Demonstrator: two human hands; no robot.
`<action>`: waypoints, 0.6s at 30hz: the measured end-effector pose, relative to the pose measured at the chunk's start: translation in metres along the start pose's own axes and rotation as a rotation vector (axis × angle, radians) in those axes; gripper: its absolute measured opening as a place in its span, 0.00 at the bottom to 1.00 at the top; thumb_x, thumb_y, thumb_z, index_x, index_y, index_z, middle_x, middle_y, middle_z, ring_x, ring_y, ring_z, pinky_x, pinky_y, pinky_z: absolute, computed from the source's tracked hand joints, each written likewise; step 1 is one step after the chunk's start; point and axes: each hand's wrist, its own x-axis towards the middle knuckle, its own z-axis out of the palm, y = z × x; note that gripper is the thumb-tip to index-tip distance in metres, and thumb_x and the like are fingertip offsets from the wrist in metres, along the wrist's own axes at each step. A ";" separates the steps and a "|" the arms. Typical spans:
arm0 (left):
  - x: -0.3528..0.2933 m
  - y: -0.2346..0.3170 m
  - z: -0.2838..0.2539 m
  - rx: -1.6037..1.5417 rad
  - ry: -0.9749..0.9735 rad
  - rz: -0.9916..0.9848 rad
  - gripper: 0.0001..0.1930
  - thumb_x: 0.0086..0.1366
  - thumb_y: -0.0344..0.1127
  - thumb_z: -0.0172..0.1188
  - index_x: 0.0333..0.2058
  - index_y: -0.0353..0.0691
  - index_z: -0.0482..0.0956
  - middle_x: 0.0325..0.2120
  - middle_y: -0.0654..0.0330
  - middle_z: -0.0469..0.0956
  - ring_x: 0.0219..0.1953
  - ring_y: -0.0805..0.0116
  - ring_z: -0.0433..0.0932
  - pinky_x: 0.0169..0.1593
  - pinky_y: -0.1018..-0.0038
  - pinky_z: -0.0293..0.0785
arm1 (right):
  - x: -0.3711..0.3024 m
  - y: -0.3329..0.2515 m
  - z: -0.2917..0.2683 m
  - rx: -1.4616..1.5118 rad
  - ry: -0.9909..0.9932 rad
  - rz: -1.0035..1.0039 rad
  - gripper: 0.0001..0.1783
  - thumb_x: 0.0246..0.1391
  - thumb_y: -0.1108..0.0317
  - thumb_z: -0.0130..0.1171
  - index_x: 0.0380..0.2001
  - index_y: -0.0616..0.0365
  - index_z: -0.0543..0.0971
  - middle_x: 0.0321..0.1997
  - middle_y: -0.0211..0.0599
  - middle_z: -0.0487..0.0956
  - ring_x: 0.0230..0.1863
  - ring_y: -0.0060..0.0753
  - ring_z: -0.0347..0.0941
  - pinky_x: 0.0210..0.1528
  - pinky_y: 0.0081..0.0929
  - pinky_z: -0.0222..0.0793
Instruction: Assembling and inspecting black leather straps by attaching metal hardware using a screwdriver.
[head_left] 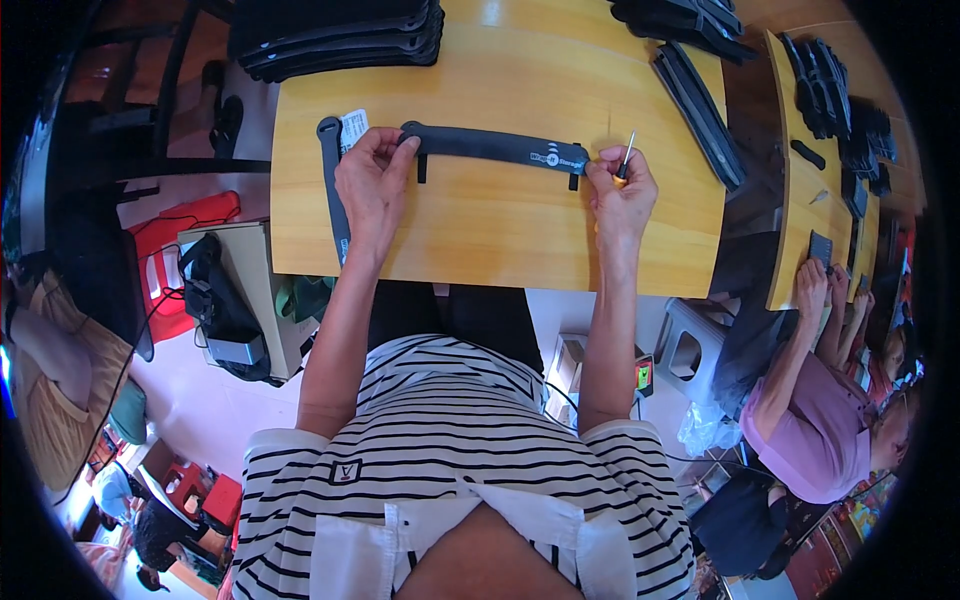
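Note:
A long black strap point(490, 146) is stretched from side to side above the wooden table point(480, 240), with pale printing near its right end. My left hand point(372, 195) pinches its rounded left end between thumb and fingers. At the other end, my right hand point(622, 195) grips the strap and also a small screwdriver point(627, 155), whose thin metal shaft points up from a yellow handle. Two short dark tabs show below the strap, one near each end. Beside my left hand lies a second black strap point(332, 190), partly covered by that hand, with a white label point(354, 126) next to it.
Stacked black straps point(340, 40) fill the table's far left, and more point(685, 20) lie far right. A bundle of straps point(698, 115) runs along the right edge. Rightward, a co-worker's hands point(812, 285) work at another table point(800, 220). A grey stool point(690, 345) stands below.

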 end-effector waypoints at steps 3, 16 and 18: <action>0.001 -0.002 0.000 0.046 0.005 0.014 0.11 0.52 0.34 0.62 0.30 0.31 0.77 0.19 0.59 0.77 0.21 0.74 0.73 0.29 0.78 0.68 | 0.000 0.000 0.001 -0.006 0.010 -0.010 0.09 0.43 0.83 0.57 0.28 0.59 0.71 0.20 0.24 0.69 0.16 0.11 0.60 0.14 0.11 0.54; 0.001 -0.004 0.000 0.066 0.036 0.036 0.11 0.52 0.36 0.63 0.30 0.34 0.78 0.20 0.57 0.78 0.22 0.70 0.75 0.30 0.77 0.69 | 0.001 0.003 0.002 -0.070 0.039 -0.030 0.08 0.42 0.83 0.57 0.26 0.60 0.72 0.21 0.22 0.67 0.22 0.12 0.61 0.21 0.12 0.57; 0.001 -0.004 0.001 0.052 0.007 0.023 0.11 0.52 0.36 0.63 0.30 0.34 0.78 0.20 0.57 0.78 0.22 0.68 0.76 0.30 0.76 0.69 | 0.000 0.002 0.001 -0.088 0.042 -0.032 0.08 0.42 0.83 0.57 0.26 0.60 0.72 0.21 0.22 0.67 0.23 0.12 0.61 0.22 0.12 0.58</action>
